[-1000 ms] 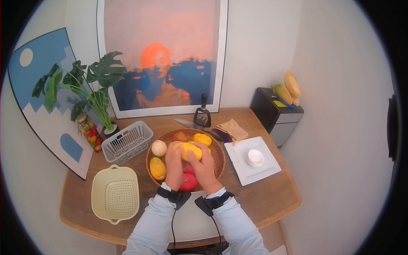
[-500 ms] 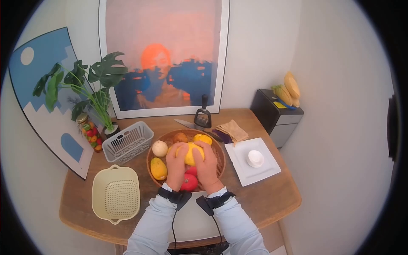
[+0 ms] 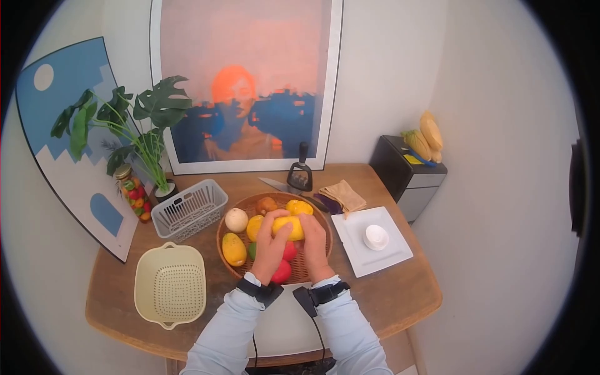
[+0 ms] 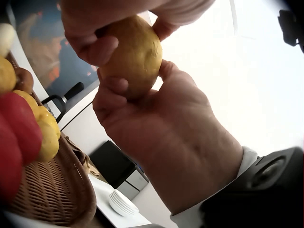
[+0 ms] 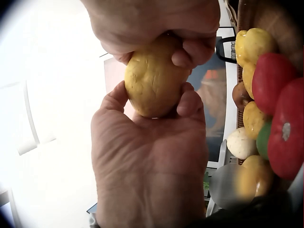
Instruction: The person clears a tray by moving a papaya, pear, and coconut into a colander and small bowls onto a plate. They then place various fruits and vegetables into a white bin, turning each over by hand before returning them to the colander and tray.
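Over the wicker basket, both hands grip one smooth yellow fruit, mango-like in shape. My left hand holds its left end and my right hand its right end, with thumbs on the near side. Both wrist views show the fruit raised, with fingertips curled round it and faint creases on its skin. Below in the basket lie a red tomato-like fruit, a yellow mango, a pale round fruit, a brown fruit and a lumpy yellow fruit.
Left of the basket are a cream colander and a grey plastic basket. A knife, a black-handled tool and a tan cloth lie behind. White bowls stand on a square plate at right.
Both hands have shifted slightly right and turned the yellow fruit between them. More of the fruit in the basket, including a green one, now shows beside the left hand.
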Motion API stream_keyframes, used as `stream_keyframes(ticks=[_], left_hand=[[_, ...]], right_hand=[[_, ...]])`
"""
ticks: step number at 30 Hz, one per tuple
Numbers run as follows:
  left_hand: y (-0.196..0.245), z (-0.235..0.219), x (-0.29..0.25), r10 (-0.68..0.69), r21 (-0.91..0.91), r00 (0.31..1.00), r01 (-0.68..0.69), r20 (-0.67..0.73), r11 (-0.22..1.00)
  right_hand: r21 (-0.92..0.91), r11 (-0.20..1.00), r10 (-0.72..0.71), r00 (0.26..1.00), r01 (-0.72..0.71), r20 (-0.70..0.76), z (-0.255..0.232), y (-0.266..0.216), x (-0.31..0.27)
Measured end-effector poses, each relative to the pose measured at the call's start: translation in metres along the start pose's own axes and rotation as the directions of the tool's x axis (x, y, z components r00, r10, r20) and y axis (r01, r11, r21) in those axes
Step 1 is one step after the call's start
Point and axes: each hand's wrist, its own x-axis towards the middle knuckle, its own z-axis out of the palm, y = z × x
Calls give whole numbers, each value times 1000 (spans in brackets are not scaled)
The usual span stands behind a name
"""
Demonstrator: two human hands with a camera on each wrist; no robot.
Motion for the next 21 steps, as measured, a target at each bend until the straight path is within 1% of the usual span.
stream_keyframes(ticks=[1, 2, 3, 4, 7, 8, 9, 10, 11, 12, 13, 14, 16, 19, 20, 21], left_hand=[[7, 1, -2, 29, 39, 1000, -29, 1, 999], [16, 1, -4, -109, -45, 994, 108, -10, 993], [26, 1, -5, -245, -128, 969, 242, -11, 962], [31, 0, -5, -376, -209, 927, 367, -1, 906], [27, 1, -4, -336, -264, 942, 320, -16, 910], [17, 1, -2, -155, -122, 987, 150, -31, 981], [8, 3, 1, 32, 21, 999, -31, -20, 999], [3, 2, 1, 40, 29, 999, -39, -7, 999], [9, 2, 1, 48, 38, 999, -48, 6, 998], [20, 0, -2, -120, -85, 993, 121, 17, 989], [29, -2, -4, -281, -202, 958, 286, 51, 937], [27, -3, -2, -322, -212, 945, 327, 62, 921], [17, -7, -2, -403, -232, 912, 410, 81, 882], [11, -4, -2, -319, -263, 947, 315, 27, 912], [8, -2, -2, -221, -178, 975, 218, 2, 960], [5, 1, -2, -119, -90, 993, 117, -15, 989]], right_hand=[[36, 999, 14, 1000, -14, -4, -1, -2, 0], [-25, 988, -150, 989, 150, -4, 0, 1, 0], [-85, 947, -309, 951, 309, 6, 3, 6, 1], [-141, 877, -460, 888, 459, 27, 5, 9, 2], [-232, 861, -460, 887, 453, 26, 6, 12, 3], [-134, 959, -253, 967, 250, -3, 5, 6, 1], [-31, 999, -32, 999, 32, -7, 2, -5, -2], [24, 999, 29, 1000, -29, -5, 1, -6, -1], [80, 993, 90, 996, -90, -3, 0, -6, -1], [89, 996, -11, 1000, 13, -20, -1, 3, 3], [98, 988, -113, 993, 116, -39, 0, 6, 4], [14, 973, -232, 972, 232, -26, 1, 6, 4], [-147, 882, -448, 894, 447, 31, 5, 3, 0], [-201, 899, -394, 919, 390, 24, 6, 2, -2], [-100, 963, -252, 968, 251, -1, 4, 3, -1], [4, 995, -103, 995, 103, -11, 0, 5, 2]])
